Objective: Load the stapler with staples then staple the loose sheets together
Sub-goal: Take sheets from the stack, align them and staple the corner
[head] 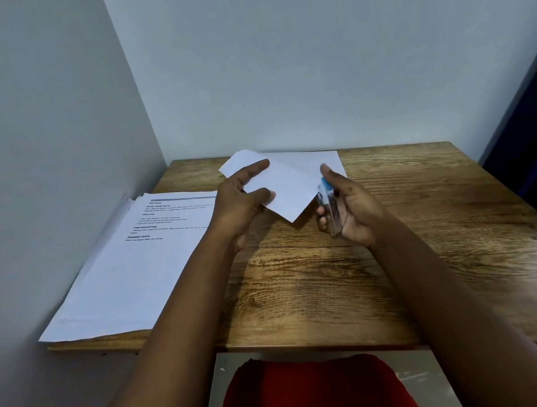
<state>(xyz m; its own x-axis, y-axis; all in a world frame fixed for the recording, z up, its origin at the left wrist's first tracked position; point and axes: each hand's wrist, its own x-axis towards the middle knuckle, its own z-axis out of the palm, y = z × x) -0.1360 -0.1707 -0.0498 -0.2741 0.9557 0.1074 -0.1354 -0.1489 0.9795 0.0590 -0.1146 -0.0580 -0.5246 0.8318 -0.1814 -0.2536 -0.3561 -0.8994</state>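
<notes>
Left hand [243, 199] pinches the loose white paper sheets [286, 184], corner aimed at the right grip [347, 206], which is closed around the small clear blue-tipped stapler [327, 206].

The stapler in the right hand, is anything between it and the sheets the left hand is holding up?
Nothing visible. The stapler in the right hand sits right beside the lowest corner of the loose sheets held by the left hand.

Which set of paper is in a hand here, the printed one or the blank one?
The blank sheets, pinched by the left hand beside the stapler. The printed stack lies flat and untouched at the table's left edge.
</notes>
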